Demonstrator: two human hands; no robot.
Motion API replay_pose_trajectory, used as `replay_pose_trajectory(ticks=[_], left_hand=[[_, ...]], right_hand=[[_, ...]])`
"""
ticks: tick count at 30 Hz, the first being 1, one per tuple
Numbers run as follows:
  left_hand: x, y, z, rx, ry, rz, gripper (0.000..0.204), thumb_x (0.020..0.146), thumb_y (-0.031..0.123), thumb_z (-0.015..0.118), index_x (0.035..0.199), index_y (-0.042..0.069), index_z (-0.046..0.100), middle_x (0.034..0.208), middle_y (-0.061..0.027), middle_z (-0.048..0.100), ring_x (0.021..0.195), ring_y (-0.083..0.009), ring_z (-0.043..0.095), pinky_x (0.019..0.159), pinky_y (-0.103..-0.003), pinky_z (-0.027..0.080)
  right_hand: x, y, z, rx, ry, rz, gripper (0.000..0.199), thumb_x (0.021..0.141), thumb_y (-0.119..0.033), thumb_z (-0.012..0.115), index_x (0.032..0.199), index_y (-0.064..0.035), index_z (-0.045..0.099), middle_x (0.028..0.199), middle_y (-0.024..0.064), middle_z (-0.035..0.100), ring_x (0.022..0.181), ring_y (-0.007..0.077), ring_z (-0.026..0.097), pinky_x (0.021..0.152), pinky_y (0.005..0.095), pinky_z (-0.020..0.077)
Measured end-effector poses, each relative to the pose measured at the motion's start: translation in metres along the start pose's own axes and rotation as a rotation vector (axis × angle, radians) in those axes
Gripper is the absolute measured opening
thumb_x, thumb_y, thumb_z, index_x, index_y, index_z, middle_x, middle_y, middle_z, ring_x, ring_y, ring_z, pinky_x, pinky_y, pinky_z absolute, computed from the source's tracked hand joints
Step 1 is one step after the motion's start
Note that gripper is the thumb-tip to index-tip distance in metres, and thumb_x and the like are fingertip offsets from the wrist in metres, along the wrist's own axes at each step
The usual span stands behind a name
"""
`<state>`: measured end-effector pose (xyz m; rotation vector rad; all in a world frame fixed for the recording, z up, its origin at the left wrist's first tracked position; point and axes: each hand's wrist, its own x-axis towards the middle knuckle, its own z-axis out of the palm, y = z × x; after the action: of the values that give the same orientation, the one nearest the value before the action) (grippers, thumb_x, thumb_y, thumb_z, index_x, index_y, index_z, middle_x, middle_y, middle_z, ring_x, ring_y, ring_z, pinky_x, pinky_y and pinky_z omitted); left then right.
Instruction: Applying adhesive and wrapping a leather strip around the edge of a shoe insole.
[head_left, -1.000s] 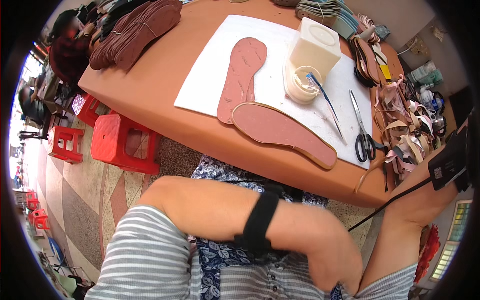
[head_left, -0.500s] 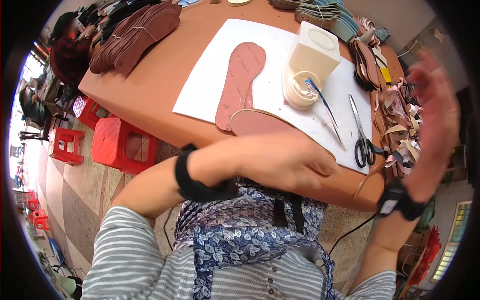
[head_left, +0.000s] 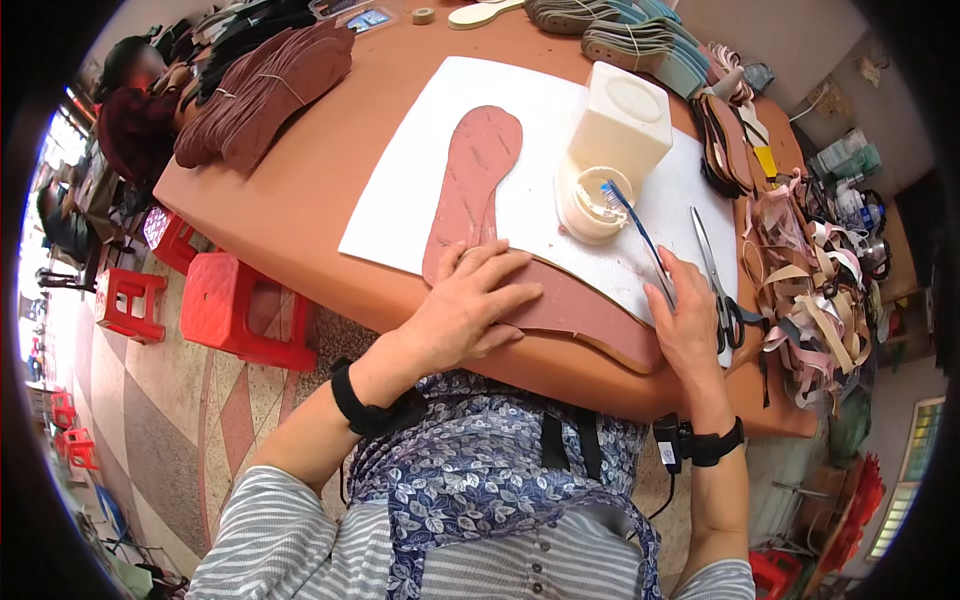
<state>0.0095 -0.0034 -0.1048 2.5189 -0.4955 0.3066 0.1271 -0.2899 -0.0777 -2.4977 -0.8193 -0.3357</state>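
Observation:
My left hand (head_left: 472, 308) lies with spread fingers on the near end of a reddish-brown insole (head_left: 595, 315), which rests crosswise along the table's front edge. Another insole (head_left: 486, 140) of the same colour stretches away from me on a white sheet (head_left: 390, 205), its near end beside my left fingers. To the right, my right hand (head_left: 688, 318) has its fingers closed round the handle end of a blue toothbrush (head_left: 636, 222). The brush's bristles sit in a round cream tub (head_left: 590, 234) holding a pale paste. Scissors (head_left: 706, 245) with black handles lie right beside my right hand.
Behind the tub stands a cream square container (head_left: 628, 115). Bundled insoles (head_left: 265, 90) lie at the far left, others (head_left: 640, 45) at the back. Strap scraps (head_left: 815, 290) are heaped on the right. Red stools (head_left: 225, 305) stand left of the table; a person (head_left: 140, 120) sits beyond.
My right hand has come down from the far right and taken hold of the toothbrush. My left hand has moved left and settled on the crosswise insole. The view has shifted slightly.

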Motion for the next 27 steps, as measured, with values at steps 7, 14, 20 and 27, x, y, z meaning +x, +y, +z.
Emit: replay_pose_trajectory(ticks=[7, 14, 20, 27], left_hand=[[-0.001, 0.008, 0.008, 0.021, 0.044, 0.043, 0.034, 0.081, 0.017, 0.076, 0.114, 0.024, 0.072, 0.138, -0.0058, 0.057, 0.136, -0.0301, 0.045, 0.114, -0.063, 0.018], [-0.006, 0.018, 0.026, 0.052, 0.151, 0.068, 0.036, 0.08, 0.011, 0.074, 0.113, 0.025, 0.073, 0.132, -0.0046, 0.061, 0.131, -0.028, 0.051, 0.113, -0.063, 0.018], [-0.005, 0.022, 0.032, 0.058, 0.192, 0.076, 0.041, 0.073, 0.006, 0.074, 0.11, 0.025, 0.075, 0.129, -0.0035, 0.062, 0.129, -0.0273, 0.052, 0.113, -0.063, 0.018], [-0.004, 0.021, 0.035, 0.043, 0.223, 0.091, 0.036, 0.073, 0.005, 0.071, 0.101, 0.025, 0.077, 0.123, -0.0024, 0.062, 0.125, -0.0263, 0.053, 0.112, -0.065, 0.017]], right_hand=[[0.008, -0.006, -0.002, 0.055, 0.046, -0.016, 0.035, 0.092, -0.002, 0.06, 0.126, -0.0043, 0.062, 0.092, 0.0143, 0.06, 0.079, 0.0314, 0.061, 0.071, 0.0414, 0.0475], [-0.021, -0.027, -0.033, 0.128, 0.012, -0.046, 0.035, 0.091, 0.003, 0.061, 0.125, -0.0036, 0.064, 0.085, 0.0103, 0.055, 0.066, 0.0206, 0.054, 0.06, 0.0315, 0.0438], [-0.06, -0.021, -0.036, 0.209, -0.044, -0.007, 0.031, 0.089, 0.003, 0.065, 0.12, -0.0021, 0.068, 0.082, 0.009, 0.058, 0.065, 0.0163, 0.054, 0.058, 0.0286, 0.0426], [-0.076, -0.014, -0.035, 0.301, -0.111, 0.049, 0.029, 0.089, 0.0, 0.069, 0.118, -0.0035, 0.07, 0.081, 0.0091, 0.06, 0.066, 0.0182, 0.056, 0.06, 0.0292, 0.0448]])
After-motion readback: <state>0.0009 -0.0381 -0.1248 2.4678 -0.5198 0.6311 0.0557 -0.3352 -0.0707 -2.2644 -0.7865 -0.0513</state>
